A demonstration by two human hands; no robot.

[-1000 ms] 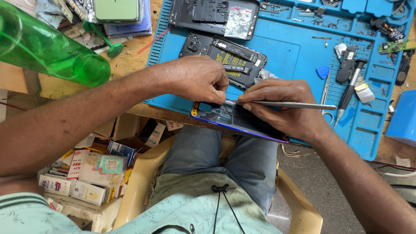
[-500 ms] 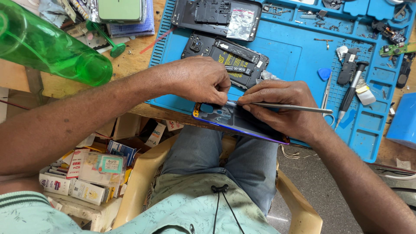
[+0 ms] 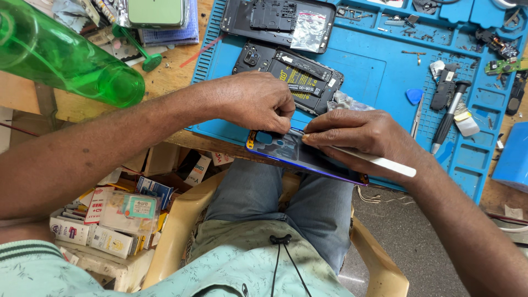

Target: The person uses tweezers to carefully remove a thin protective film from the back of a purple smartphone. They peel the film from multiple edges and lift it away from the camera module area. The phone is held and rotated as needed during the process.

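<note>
Two hands meet at the near edge of a blue mat [image 3: 379, 71] that covers most of the wooden bench [image 3: 165, 77]. A green bottle [image 3: 66, 55] lies on its side at the bench's left end, well apart from the work. Below the bench edge, to the left, a stack of small cartons [image 3: 110, 220] sits beside the person's yellow chair [image 3: 176, 236].

On the mat, an opened phone [image 3: 291, 71] with its battery showing lies just behind the left hand [image 3: 258, 102], partly hidden by the knuckles. Farther back rests a black phone frame [image 3: 275, 22] with a small clear bag on it.

The back cover [image 3: 291, 151], dark with a blue-violet rim, juts over the mat's near edge above the person's lap, between and under both hands. The left hand presses down on its upper left part, fingers curled tight against it. The right hand [image 3: 363, 140] lies across the cover's right part, fingers pinched narrow around a pale spudger [image 3: 379, 162] whose tip points at the cover's upper edge, just where the two hands nearly touch; the tip itself is hidden.

To the right on the mat lie a black screwdriver [image 3: 450, 118] and a blue pick [image 3: 414, 96], clear of the hands.
</note>
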